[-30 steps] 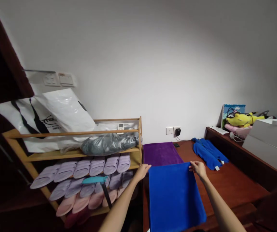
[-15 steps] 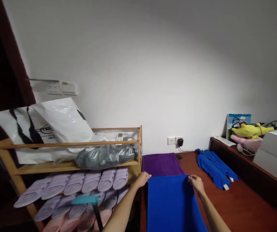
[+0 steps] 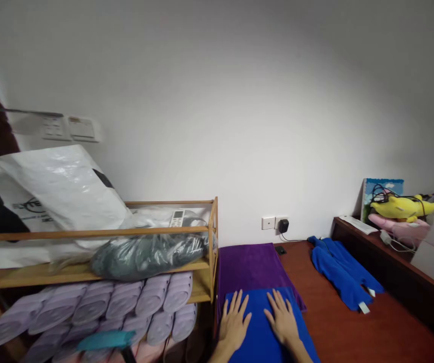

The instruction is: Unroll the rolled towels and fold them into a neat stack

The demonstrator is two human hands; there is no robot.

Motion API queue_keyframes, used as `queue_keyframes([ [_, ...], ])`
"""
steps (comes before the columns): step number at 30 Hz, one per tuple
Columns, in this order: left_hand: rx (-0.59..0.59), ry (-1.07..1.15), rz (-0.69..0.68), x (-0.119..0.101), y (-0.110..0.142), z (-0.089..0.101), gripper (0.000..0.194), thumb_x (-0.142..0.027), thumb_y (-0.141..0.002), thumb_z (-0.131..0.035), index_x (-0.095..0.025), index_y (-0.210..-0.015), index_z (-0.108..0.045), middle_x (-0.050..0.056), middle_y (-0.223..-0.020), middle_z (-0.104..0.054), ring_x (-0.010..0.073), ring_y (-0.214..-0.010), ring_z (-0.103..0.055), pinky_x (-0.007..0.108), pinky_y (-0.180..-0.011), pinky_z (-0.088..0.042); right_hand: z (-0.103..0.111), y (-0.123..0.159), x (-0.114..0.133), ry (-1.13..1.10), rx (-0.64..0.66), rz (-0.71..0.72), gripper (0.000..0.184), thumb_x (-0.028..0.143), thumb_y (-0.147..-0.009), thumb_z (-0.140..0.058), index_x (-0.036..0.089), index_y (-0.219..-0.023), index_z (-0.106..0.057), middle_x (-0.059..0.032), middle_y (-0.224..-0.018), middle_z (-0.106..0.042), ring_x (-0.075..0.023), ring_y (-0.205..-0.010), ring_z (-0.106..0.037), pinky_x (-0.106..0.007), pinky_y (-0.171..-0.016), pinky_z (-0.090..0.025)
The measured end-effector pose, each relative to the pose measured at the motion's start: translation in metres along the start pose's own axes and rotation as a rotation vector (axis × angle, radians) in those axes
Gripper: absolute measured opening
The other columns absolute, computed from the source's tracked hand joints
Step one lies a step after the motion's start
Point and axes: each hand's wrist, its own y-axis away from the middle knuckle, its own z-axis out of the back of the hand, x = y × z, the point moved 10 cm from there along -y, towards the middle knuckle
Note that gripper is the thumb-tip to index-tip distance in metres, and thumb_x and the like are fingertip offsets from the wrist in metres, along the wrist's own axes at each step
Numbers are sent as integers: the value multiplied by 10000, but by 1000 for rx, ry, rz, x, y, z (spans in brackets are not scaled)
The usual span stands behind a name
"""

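A blue cloth (image 3: pixel 257 330) lies flat on the reddish-brown wooden surface, its far edge overlapping a purple cloth (image 3: pixel 247 267). My left hand (image 3: pixel 235 320) rests palm down on the blue cloth's left side, fingers spread. On its right side my right hand (image 3: pixel 282 317) lies flat too, fingers apart. Neither hand grips anything. The near end of the blue cloth runs out of the picture. Farther right lies a blue garment (image 3: pixel 343 269) with white tags.
On the left stands a wooden rack (image 3: pixel 213 252) with lilac slippers (image 3: pixel 151 297), a white bag (image 3: pixel 61 186) and a remote (image 3: pixel 177 218). A plugged-in black adapter (image 3: pixel 284 226) sits on the wall. A raised ledge (image 3: pixel 376 252) at right carries a yellow plush toy (image 3: pixel 402 205) and cables.
Both hands held the blue cloth's far corners raised; now the cloth lies down over part of the purple one. The hands have let go and press flat on it. The view has shifted right.
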Motion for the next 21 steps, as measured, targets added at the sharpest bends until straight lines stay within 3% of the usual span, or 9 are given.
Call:
queue_keyframes([
  [3,-38,-37,83,28,6,7,590,-522,-886,-278,-323,-1431,-173,7,-1535,-134,267,-1404,-90,534,-1120,-152,16,4,-53,147,-58,-128,681,645,-844,-205,283,-1419,-246,-30,-1519,-221,-233,-1402,-147,-506,-1120,-176],
  [5,-50,-50,115,32,9,12,595,-529,-887,-262,-306,-1431,-179,19,-1534,-138,272,-1404,-80,538,-1121,-136,19,6,-67,179,-62,-138,695,654,-843,-182,276,-1425,-219,-29,-1523,-212,-222,-1406,-132,-497,-1121,-177],
  [13,-4,-41,100,13,26,22,583,-488,-883,-287,-301,-1429,-202,18,-1532,-153,284,-1402,-86,563,-1108,-145,14,31,-63,202,-45,-179,715,660,-840,-156,264,-1435,-166,-33,-1532,-186,-220,-1409,-121,-502,-1122,-160],
  [21,-2,-14,48,-4,84,23,581,-480,-890,-291,-299,-1433,-194,22,-1533,-166,290,-1404,-91,574,-1107,-125,21,107,-60,222,-58,-238,716,650,-841,-169,256,-1438,-173,-31,-1530,-193,-225,-1406,-140,-501,-1120,-168],
])
